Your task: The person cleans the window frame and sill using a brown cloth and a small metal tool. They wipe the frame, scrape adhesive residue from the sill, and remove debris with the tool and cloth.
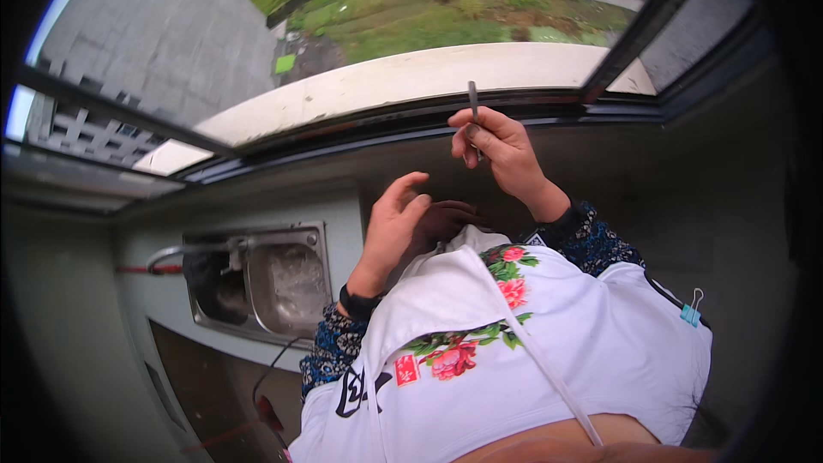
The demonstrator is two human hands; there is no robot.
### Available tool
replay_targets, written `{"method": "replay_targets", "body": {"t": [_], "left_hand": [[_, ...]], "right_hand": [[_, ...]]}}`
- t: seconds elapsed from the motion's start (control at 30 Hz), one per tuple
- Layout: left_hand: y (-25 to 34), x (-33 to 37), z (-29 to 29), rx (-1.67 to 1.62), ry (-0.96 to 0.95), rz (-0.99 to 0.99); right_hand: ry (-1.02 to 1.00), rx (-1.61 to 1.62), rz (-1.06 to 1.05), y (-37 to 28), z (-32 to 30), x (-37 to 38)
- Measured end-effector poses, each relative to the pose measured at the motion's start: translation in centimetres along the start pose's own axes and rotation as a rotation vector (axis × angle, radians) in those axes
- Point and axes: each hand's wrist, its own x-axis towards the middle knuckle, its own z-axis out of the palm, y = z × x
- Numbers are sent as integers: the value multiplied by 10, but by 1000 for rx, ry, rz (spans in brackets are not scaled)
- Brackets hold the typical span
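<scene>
My right hand [509, 154] is raised in front of the window and pinches a thin dark rod [473, 98] between thumb and fingers. The rod points up toward the window frame, its lower part hidden by the fingers, and its exact kind cannot be made out. Lower and to the left, my left hand [393, 227] hangs in the air, fingers loosely bent and the thumb apart from them, with nothing visible in it. Ahead of both hands runs the dark window frame [360, 123], with a pale outer sill [403, 75] beyond it.
A steel sink [287, 291] with a tap [233, 254] is set in the counter [347, 210] to my left. A dark cable [257, 381] hangs below the counter's front. Outside the window lie grass [446, 13] and grey paving [163, 26].
</scene>
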Motion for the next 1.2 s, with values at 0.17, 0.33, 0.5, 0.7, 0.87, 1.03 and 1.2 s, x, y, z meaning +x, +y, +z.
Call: {"method": "replay_targets", "body": {"t": [0.17,0.33,0.5,0.7,0.87,1.03,1.2], "left_hand": [[2,17,-15,-101,16,67],[-2,39,-14,-85,53,49],[10,57,3,-98,20,16],[28,65,-1,-19,-115,3],[36,75,-12,55,-213,-33],[39,76,-26,85,-267,-13],[41,74,-39,-19,-311,6]], "right_hand": [[473,-949,-355,-12,-106,-10],[642,-1445,-504,-4,-174,-19],[637,-1661,-544,-1,-198,-28],[720,-1716,-473,-2,-204,-36],[798,-1727,-416,-11,-216,-46],[930,-1739,-282,-26,-233,-59],[999,-1640,-215,-31,-262,-74]]}}
